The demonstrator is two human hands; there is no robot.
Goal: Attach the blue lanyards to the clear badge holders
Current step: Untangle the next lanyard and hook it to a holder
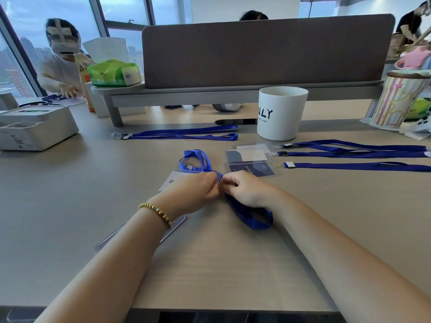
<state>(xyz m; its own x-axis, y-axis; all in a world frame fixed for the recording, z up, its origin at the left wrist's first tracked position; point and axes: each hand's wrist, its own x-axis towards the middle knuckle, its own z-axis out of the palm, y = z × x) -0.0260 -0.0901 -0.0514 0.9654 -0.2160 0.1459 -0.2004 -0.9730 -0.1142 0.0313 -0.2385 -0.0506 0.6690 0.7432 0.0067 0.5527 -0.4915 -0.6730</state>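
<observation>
My left hand [198, 191] and my right hand [245, 188] meet at the middle of the table, fingers curled, both pinching the end of a blue lanyard [253, 215]. Its strap loops above my left hand and trails under my right wrist. A clear badge holder [169, 180] with a white card lies under my left hand, mostly hidden. Two more clear badge holders [250, 157] with dark cards lie stacked just right of centre. Another blue lanyard [184, 133] lies farther back. Three more lanyards [354, 155] stretch off to the right.
A white cup [281, 113] stands behind the holders. A grey desk divider [263, 50] spans the back, with a green tissue pack [113, 73] on its shelf. A white box [37, 129] sits far left, a striped container [398, 101] far right. Other people sit behind.
</observation>
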